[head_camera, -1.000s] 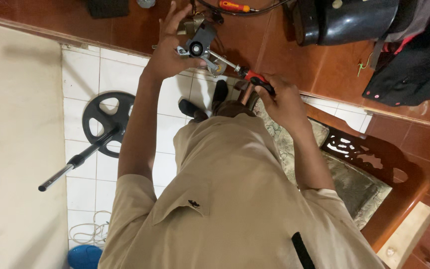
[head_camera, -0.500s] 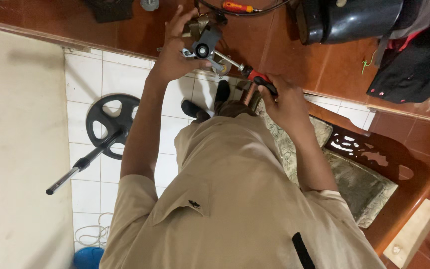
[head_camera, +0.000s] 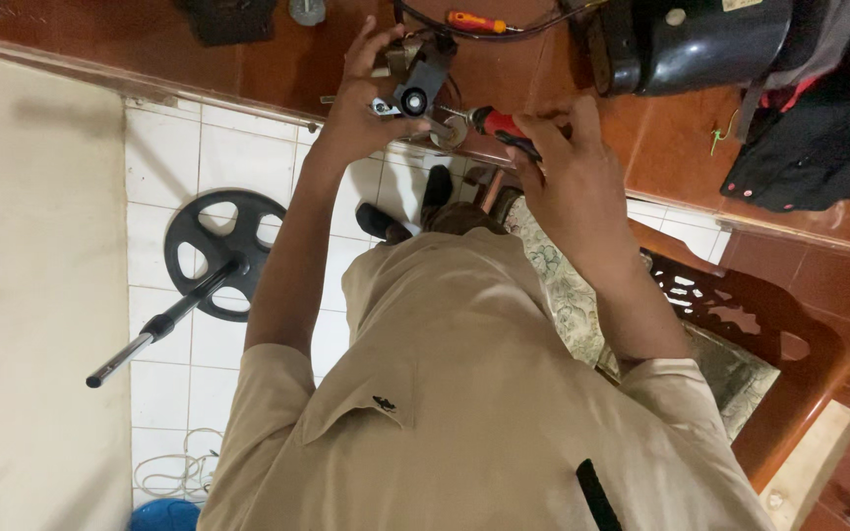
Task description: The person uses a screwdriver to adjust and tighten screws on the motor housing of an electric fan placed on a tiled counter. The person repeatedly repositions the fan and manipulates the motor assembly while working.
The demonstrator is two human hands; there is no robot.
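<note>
Now, from the head camera, your left hand [head_camera: 361, 103] wraps its fingers around a small black-and-metal part [head_camera: 415, 84] at twelve o'clock, over the brown counter [head_camera: 681, 138]. Your right hand [head_camera: 573, 182] closes on a red-handled screwdriver [head_camera: 494, 126], its tip touching that part. A barbell [head_camera: 199, 270] lies at nine o'clock.

Looks like a home room doubling as a repair corner, not a proper workshop. White tiled floor [head_camera: 238, 157] with a reddish-brown tiled ledge [head_camera: 277, 69] used as a bench. Carved wooden chair [head_camera: 740, 324] with a patterned cushion [head_camera: 563, 295], plain cream wall [head_camera: 31, 295]. Barbell with a weight plate [head_camera: 213, 256] lying on the floor, coiled white cord [head_camera: 174, 467] near it. Orange screwdriver [head_camera: 474, 20], black cable and a glossy black helmet-like thing [head_camera: 700, 39] on the ledge, dark clothes [head_camera: 819, 128] piled beside it.
</note>
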